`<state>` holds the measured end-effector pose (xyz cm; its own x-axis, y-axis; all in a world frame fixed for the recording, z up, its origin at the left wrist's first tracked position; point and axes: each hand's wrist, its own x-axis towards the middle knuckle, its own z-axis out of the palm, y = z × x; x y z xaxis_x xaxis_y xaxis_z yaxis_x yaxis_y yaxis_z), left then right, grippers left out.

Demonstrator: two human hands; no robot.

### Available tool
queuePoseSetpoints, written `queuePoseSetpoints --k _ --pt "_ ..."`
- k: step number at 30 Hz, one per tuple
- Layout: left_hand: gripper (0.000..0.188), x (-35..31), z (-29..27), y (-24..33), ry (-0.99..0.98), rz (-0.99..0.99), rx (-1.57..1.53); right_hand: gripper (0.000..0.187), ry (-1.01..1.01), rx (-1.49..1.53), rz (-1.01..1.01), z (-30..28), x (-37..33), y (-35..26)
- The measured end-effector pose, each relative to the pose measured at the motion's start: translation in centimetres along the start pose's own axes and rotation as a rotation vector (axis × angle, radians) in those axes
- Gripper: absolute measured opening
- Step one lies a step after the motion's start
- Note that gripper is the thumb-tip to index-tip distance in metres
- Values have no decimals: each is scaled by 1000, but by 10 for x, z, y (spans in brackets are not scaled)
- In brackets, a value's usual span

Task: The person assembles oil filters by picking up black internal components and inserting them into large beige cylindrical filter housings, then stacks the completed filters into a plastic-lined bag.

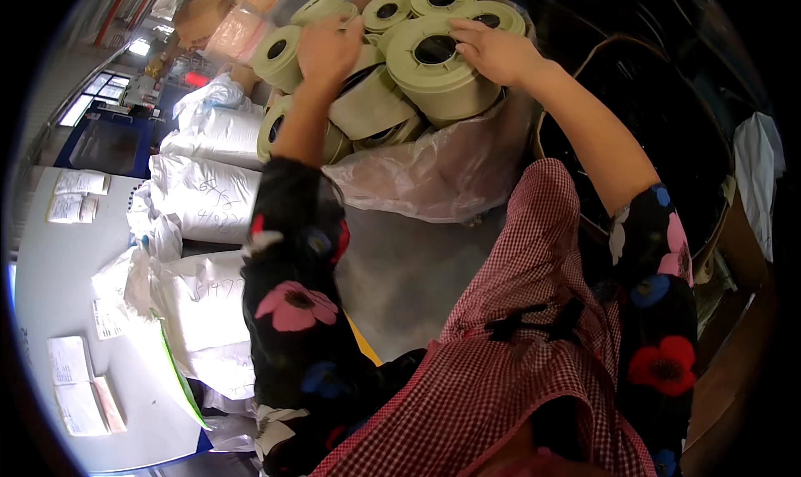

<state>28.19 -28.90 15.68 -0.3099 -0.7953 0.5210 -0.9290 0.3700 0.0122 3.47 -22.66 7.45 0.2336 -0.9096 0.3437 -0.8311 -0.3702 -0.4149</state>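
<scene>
Pale yellow-green spools with dark round centre holes are heaped in a large container lined with clear plastic (425, 173). My right hand (501, 53) comes from the right and grips the biggest, uppermost spool (446, 93), fingers at the edge of its hole. My left hand (328, 50) is curled over the far edge of a tilted spool (371, 102); its fingertips are partly hidden. Another spool (278, 56) stands just left of that hand. Behind lie more spools (386, 10), some upright with their holes facing up.
Stuffed white sacks (204, 198) line the left side, beside a grey table (158, 394) with paper pads (79, 385). To the right stands a big open box with a dark lining (642, 118). A white plastic bag (758, 177) hangs at the far right.
</scene>
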Motion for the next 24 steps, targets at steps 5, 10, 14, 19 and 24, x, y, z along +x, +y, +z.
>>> queuePoseSetpoints --k 5,10,14,19,24 --pt "60 26 31 -108 -104 -274 -226 40 63 39 -71 3 -1 1" --pt "61 -5 48 -91 -334 -245 -186 40 64 41 -54 5 -6 6" --pt "49 -53 28 -65 -597 -119 -284 39 51 52 -40 9 -13 10" --pt "41 -126 -29 -29 -304 35 -224 38 68 79 -67 5 -10 0" --pt "36 -121 12 -34 -193 -1 -37 41 170 72 -110 10 -9 7"
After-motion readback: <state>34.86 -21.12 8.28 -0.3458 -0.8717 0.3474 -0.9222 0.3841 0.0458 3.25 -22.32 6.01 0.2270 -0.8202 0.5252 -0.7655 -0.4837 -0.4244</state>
